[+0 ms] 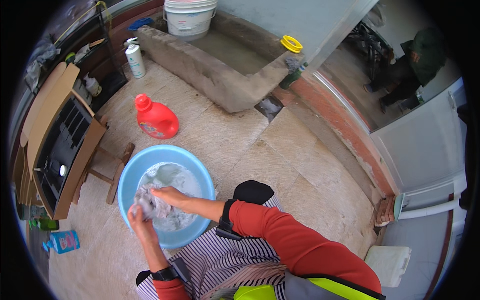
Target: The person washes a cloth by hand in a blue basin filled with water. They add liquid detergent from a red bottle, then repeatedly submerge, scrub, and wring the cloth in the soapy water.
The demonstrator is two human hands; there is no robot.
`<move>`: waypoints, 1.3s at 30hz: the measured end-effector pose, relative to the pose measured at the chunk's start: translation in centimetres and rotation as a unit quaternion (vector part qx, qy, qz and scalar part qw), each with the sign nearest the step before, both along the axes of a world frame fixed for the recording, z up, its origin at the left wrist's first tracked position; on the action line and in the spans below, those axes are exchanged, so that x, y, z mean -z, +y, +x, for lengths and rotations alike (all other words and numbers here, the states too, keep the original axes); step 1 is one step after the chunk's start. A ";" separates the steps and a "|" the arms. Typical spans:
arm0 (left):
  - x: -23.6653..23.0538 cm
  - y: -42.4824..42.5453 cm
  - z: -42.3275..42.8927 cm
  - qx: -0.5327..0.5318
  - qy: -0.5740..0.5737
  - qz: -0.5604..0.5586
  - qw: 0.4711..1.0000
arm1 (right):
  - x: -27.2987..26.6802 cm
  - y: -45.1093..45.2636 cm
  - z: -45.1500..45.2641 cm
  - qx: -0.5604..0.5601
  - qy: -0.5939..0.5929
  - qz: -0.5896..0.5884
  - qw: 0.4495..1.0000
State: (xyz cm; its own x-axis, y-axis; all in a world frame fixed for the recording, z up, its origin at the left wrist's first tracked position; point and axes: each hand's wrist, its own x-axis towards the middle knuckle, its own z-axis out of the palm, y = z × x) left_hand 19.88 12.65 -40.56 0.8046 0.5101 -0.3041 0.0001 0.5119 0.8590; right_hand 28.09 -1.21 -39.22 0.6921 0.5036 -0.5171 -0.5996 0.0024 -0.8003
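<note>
In front of me a round light-blue plastic basin holds cloudy, sudsy water. Both my hands grip a wet, pale greyish cloth bunched up over the water. My left hand has its soapy end at the basin's near-left side, fingers partly covered by foam. My right hand grasps the cloth from the right, thumb on top and the other fingers hidden beneath it. Just beyond the basin stands a red detergent bottle with a handle.
A concrete trough with water and a white bucket lies ahead. A pump bottle stands left of it. At left, a cardboard box rests on a wooden stool, near a blue bottle. Another person sits beyond the doorway.
</note>
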 end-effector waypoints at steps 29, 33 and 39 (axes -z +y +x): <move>-8.4 7.2 -1.7 -0.019 0.117 0.139 0.983 | 1.4 -2.2 0.6 0.122 0.206 0.204 0.949; -4.8 0.2 0.3 0.177 0.187 0.112 0.960 | 0.6 -1.9 0.4 0.103 0.135 0.174 0.970; -1.2 0.0 1.0 0.212 0.133 -0.004 0.968 | 2.5 -2.0 0.1 0.124 0.094 0.082 0.984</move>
